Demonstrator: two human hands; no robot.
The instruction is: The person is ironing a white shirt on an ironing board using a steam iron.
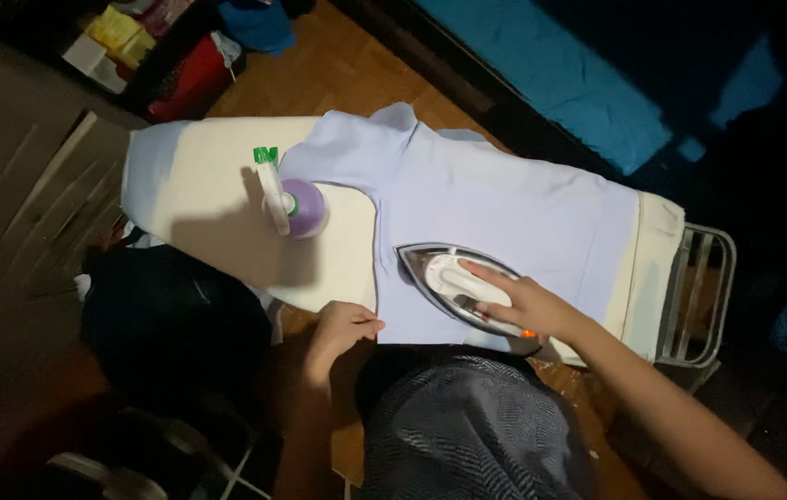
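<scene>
Right hand (516, 301): clenched around the handle of the iron (456, 282), which rests flat on the near part of the pale blue shirt (495, 208).
Left hand (342, 324): released, fingers pressing the shirt's near left edge.
Ironing board (208, 199): cream cover, under the shirt.
Spray bottle (293, 202): purple, standing left of the shirt.

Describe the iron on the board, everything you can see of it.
The iron has a white plastic-looking body and handle over a shiny metal-looking base, pointed at its tip. A small orange-red spot shows near its heel. It lies flat, soleplate down, on the pale lilac garment spread over the cream ironing board, tip pointing towards the spray bottle. The right hand closes around its handle from the heel end. The left hand rests at the garment's near edge, apart from the iron.
</scene>
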